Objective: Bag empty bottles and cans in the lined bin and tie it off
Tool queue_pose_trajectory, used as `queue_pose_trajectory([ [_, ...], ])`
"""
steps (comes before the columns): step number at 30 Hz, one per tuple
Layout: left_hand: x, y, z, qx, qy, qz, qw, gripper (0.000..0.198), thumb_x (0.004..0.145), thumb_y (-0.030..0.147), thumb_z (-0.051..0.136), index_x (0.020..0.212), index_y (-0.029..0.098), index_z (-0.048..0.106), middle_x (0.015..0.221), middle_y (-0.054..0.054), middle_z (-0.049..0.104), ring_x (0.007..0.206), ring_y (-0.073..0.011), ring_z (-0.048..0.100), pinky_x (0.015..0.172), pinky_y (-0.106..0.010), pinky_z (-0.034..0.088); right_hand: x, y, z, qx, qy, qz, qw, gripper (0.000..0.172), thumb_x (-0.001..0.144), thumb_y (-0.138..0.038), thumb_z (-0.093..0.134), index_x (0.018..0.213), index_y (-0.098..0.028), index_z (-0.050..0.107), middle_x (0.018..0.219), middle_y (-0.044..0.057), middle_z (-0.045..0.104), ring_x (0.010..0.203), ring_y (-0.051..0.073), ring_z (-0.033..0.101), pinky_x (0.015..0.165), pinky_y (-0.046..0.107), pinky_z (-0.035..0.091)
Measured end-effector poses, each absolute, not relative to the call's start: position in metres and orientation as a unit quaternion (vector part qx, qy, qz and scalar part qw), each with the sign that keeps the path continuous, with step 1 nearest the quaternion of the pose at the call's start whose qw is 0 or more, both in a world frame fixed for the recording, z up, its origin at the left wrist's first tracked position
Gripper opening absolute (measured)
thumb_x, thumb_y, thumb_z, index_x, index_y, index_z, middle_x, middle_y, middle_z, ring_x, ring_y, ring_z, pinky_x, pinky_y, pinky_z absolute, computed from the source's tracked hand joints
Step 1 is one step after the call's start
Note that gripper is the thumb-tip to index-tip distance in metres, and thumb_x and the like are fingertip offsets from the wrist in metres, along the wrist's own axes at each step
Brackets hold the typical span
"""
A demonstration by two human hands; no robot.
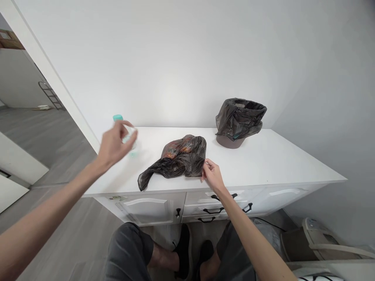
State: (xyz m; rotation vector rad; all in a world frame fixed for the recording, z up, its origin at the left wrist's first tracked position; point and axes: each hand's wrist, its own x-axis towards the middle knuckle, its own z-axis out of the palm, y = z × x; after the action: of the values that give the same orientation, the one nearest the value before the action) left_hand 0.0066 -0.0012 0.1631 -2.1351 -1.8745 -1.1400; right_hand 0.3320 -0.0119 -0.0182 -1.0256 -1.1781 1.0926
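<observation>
My right hand point(212, 175) pinches the right edge of a thin black plastic bag point(187, 160) lying on the white countertop. Orange-red contents show faintly through the bag, and its twisted end trails toward the front left. My left hand point(115, 143), slightly blurred, is raised at the left with thumb and fingers apart in a curve. Behind it stands a clear bottle with a teal cap point(117, 117); the hand partly hides its body. I see no clear grip on the bottle.
A brown bin point(231, 142) lined with a black bag point(240, 117) stands at the back right, by the wall. White cabinet drawers point(209, 210) with black handles lie below the countertop point(281, 160). A grey-brown container point(322, 240) sits at the lower right.
</observation>
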Motion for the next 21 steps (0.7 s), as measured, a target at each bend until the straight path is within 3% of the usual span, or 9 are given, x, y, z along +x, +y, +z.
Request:
queue_pose_trajectory([
  [3, 0.046, -0.025, 0.136, -0.814, -0.538, -0.212, -0.057, 0.036, 0.099, 0.05, 0.052, 0.115, 0.024, 0.072, 0.071, 0.0, 0.067, 0.068, -0.0208, 0.066, 0.073, -0.031, 0.053, 0.333, -0.011, -0.021, -0.432, -0.495, 0.474, 0.586, 0.029, 0.087, -0.049, 0.069, 0.079, -0.023, 0.06, 0.05, -0.008, 0.053, 0.036, 0.009, 0.047, 0.039, 0.022, 0.038],
  [5, 0.071, -0.034, 0.115, -0.864, -0.475, -0.126, -0.111, 0.035, 0.099, 0.044, 0.052, 0.123, 0.029, 0.072, 0.09, -0.004, 0.078, 0.08, -0.0238, 0.075, 0.076, -0.032, 0.055, 0.334, -0.01, -0.023, -0.421, -0.484, 0.486, 0.593, 0.029, 0.086, -0.05, 0.071, 0.08, -0.023, 0.06, 0.05, -0.009, 0.052, 0.036, 0.009, 0.046, 0.039, 0.021, 0.037],
  [7, 0.091, -0.036, 0.094, -0.889, -0.439, -0.059, -0.115, 0.039, 0.103, 0.036, 0.046, 0.134, 0.029, 0.069, 0.106, -0.008, 0.081, 0.089, -0.0274, 0.078, 0.078, -0.034, 0.056, 0.335, -0.009, -0.025, -0.411, -0.478, 0.493, 0.6, 0.03, 0.087, -0.05, 0.071, 0.081, -0.023, 0.061, 0.049, -0.009, 0.052, 0.036, 0.008, 0.045, 0.039, 0.02, 0.036],
  [9, 0.104, -0.033, 0.075, -0.888, -0.454, -0.01, -0.078, 0.044, 0.106, 0.032, 0.037, 0.141, 0.023, 0.063, 0.105, -0.014, 0.081, 0.089, -0.0314, 0.079, 0.076, -0.037, 0.056, 0.335, -0.008, -0.026, -0.402, -0.479, 0.494, 0.604, 0.03, 0.088, -0.05, 0.071, 0.082, -0.022, 0.061, 0.049, -0.008, 0.055, 0.037, 0.008, 0.046, 0.039, 0.02, 0.035],
  [15, 0.105, -0.018, 0.052, -0.807, -0.59, -0.015, 0.02, 0.046, 0.11, 0.036, 0.026, 0.14, 0.013, 0.052, 0.096, -0.019, 0.078, 0.089, -0.0378, 0.078, 0.075, -0.044, 0.056, 0.333, -0.009, -0.021, -0.395, -0.48, 0.504, 0.6, 0.03, 0.087, -0.05, 0.071, 0.08, -0.023, 0.059, 0.052, -0.007, 0.059, 0.037, 0.009, 0.05, 0.04, 0.021, 0.036],
  [21, 0.09, -0.014, 0.073, -0.73, -0.682, -0.032, 0.024, 0.042, 0.104, 0.041, 0.04, 0.126, 0.008, 0.054, 0.1, -0.024, 0.076, 0.096, -0.0424, 0.076, 0.078, -0.046, 0.055, 0.333, -0.009, -0.021, -0.395, -0.479, 0.504, 0.601, 0.027, 0.089, -0.047, 0.07, 0.08, -0.023, 0.061, 0.052, -0.006, 0.06, 0.037, 0.01, 0.05, 0.039, 0.022, 0.036],
])
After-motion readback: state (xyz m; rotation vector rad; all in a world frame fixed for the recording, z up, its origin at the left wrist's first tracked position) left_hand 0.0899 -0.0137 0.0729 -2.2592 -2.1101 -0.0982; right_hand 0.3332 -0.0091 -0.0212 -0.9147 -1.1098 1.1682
